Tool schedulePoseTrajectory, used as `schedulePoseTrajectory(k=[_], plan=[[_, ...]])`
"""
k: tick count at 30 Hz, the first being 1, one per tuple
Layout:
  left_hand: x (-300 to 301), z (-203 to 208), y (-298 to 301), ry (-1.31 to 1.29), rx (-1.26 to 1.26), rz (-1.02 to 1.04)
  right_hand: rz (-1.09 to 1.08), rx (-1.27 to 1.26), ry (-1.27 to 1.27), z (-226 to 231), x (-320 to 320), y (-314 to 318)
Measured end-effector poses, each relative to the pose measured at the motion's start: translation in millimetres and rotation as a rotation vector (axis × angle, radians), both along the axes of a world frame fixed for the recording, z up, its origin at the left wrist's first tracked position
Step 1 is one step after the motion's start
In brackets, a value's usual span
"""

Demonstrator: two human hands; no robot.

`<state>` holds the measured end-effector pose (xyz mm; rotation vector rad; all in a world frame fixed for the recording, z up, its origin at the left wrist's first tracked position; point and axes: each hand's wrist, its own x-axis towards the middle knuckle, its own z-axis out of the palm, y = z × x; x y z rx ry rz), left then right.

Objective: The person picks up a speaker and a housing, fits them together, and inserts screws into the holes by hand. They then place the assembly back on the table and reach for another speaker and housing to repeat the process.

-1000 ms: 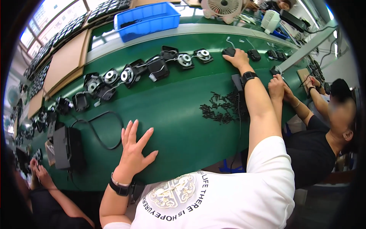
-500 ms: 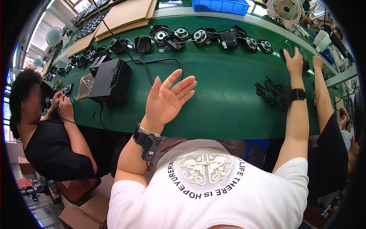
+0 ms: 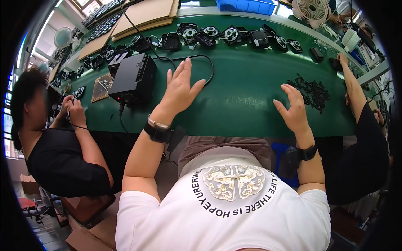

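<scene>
My left hand (image 3: 180, 90) hangs open over the green table, back upward, fingers together and thumb spread. Nothing is in it; it is nearest a black box-shaped device (image 3: 133, 78) with a small red light and a black cable (image 3: 212, 75). My right hand (image 3: 294, 109) is also open and empty, held over the table just left of a pile of small black parts (image 3: 312, 93). Beyond that pile lies a black speaker housing (image 3: 316, 54) with a thin wire, apart from my hands. A row of black speakers (image 3: 231, 35) with round silvery drivers runs along the far side.
At left a person in black (image 3: 69, 163) works with both hands on a small part. From the right, another person's arm (image 3: 353, 85) reaches to a black housing (image 3: 335, 64). Cardboard sheets (image 3: 144, 19), a blue bin (image 3: 247, 6) and a fan (image 3: 310, 11) stand beyond.
My right hand has let go of the black speaker housing at the far right and drawn back toward me. My left hand has turned from palm up to back up.
</scene>
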<state>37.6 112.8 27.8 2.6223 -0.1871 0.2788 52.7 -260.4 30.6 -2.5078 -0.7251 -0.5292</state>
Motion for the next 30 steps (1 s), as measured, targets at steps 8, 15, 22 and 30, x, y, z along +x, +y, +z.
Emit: schedulePoseTrajectory(k=[8, 15, 22, 30], plan=[[33, -13, -22, 0.141, 0.612, 0.038, -0.012, 0.014, -0.008, -3, -16, -2], [6, -10, -23, 0.158, 0.606, -0.049, -0.053, 0.087, 0.039, -20, -33, -15], [51, -18, -19, 0.142, 0.574, 0.092, 0.005, 0.136, 0.020, -5, -36, -4], [7, -5, -26, 0.182, 0.605, 0.011, -0.047, 0.188, 0.083, -7, -44, -19]])
